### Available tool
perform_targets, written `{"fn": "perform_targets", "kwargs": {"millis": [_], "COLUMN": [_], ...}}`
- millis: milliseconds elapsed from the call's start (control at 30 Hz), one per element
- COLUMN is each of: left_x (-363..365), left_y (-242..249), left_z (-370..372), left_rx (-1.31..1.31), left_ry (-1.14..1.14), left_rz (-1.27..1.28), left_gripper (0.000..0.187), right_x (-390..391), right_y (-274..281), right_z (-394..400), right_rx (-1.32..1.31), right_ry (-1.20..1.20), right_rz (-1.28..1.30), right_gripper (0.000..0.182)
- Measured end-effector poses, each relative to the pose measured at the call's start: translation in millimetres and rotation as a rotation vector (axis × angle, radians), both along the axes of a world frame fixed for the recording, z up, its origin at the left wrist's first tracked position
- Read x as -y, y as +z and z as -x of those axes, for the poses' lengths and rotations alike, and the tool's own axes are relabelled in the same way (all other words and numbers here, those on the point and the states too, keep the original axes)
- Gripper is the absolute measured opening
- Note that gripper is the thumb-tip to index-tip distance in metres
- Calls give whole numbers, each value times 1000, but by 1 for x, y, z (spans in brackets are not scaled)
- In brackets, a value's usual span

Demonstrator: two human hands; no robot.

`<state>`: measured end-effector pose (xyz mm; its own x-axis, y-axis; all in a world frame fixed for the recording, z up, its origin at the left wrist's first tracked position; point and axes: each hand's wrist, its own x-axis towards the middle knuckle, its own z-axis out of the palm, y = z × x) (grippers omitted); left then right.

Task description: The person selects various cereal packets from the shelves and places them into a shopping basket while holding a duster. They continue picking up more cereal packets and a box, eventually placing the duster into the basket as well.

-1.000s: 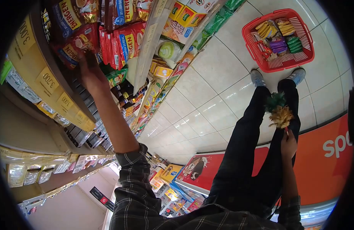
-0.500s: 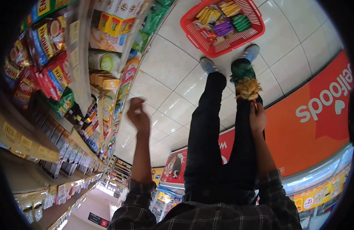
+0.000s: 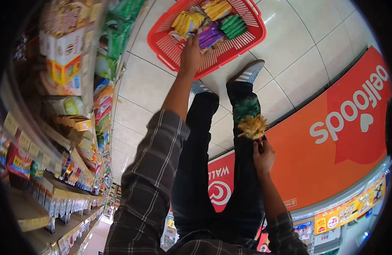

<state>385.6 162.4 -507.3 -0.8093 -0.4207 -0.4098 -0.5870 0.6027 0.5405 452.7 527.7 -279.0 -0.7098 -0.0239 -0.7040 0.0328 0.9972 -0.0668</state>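
Note:
My left hand (image 3: 192, 57) reaches over the near rim of a red plastic basket (image 3: 248, 43) on the floor. Its fingers are stretched out and apart, close to a purple packet (image 3: 210, 35) and the snack packs beside it. Whether the fingertips touch the packs is hard to make out. Yellow packs (image 3: 188, 22) and green packs (image 3: 233, 26) also lie in the basket. My right hand (image 3: 264, 157) is closed round the handle of a feather duster (image 3: 252, 126), whose yellow and green feathers point away from me, over my right leg.
Store shelves (image 3: 70, 178) with packaged goods and price tags run along the left. An orange and red freezer (image 3: 319, 170) with white lettering stands on the right. My shoes (image 3: 251, 71) are on the tiled floor (image 3: 289, 46) just behind the basket.
My left hand has moved from beside the shelf forward to the basket. The view has shifted, so the basket appears further left and nearer. The feather duster stays in my right hand.

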Motion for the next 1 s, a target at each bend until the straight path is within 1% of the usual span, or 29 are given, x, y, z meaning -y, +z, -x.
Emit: {"fn": "perform_targets", "kwargs": {"millis": [67, 133, 167, 267, 300, 367, 400, 467, 500, 533, 567, 600, 633, 667, 733, 800, 833, 867, 900, 933, 1000], "left_x": [-7, -19, -24, -25, -24, -27, -26, -20, -18, -15, -10, -11, -13, -9, 6, 20, 27, 32, 32, 28, 22], "left_y": [-46, -82, -92, -84, -72, -35, -12, 52, 86, 121, 156, 194, 221, 252, 357, 420, 461, 528, 564, 583, 630], "left_z": [24, 34, 32, 31, 26, 12, 3, -17, -27, -37, -46, -63, -87, -106, -125, -155, -168, -178, -183, -187, -199], "left_rx": [-138, -16, 52, 218, 187, -6, -107, -147, -165, -187, -202, -212, -194, -195, -124, -194, -200, -291, -338, -408, -476], "left_ry": [-145, -90, -60, -80, -39, 14, 41, 133, 168, 202, 296, 398, 520, 633, 660, 483, 496, 506, 512, 496, 634], "left_rz": [320, 319, 321, 246, 162, 195, 220, 20, -22, -62, -147, -239, -431, -621, -700, -705, -862, -1005, -1026, -1046, -1040], "left_gripper": [80, 80, 80, 78, 76, 71, 69, 68, 68, 68, 66, 64, 62, 60, 61, 63, 63, 63, 65, 65, 54], "right_x": [2, -3, -9, -12, -9, -6, -3, 10, 16, 17, 13, 12, 28, 46, 93, 147, 174, 207, 219, 231, 242], "right_y": [2, -6, -9, -9, -8, -5, -2, 10, 17, 17, 15, 26, 43, 60, 94, 156, 199, 272, 304, 336, 390], "right_z": [3, -1, -6, -8, -3, 4, 8, 24, 35, 41, 43, 45, 56, 63, 72, 87, 90, 102, 103, 105, 92], "right_rx": [86, 60, 60, 107, 119, 132, 135, 148, 150, 66, -18, -94, -91, -78, -12, 142, 317, 470, 618, 767, 934], "right_ry": [-26, -47, -57, -133, -167, -140, -124, -186, -213, -181, -149, -110, -134, -218, -348, -252, -151, 47, 108, 171, 0], "right_rz": [-77, -63, -66, -58, -45, -51, -46, -9, 16, 84, 148, 206, 303, 490, 900, 1137, 1181, 1215, 1223, 1221, 1239], "right_gripper": [24, 25, 25, 25, 25, 26, 26, 26, 27, 27, 28, 29, 27, 26, 30, 51, 62, 73, 77, 81, 69]}}
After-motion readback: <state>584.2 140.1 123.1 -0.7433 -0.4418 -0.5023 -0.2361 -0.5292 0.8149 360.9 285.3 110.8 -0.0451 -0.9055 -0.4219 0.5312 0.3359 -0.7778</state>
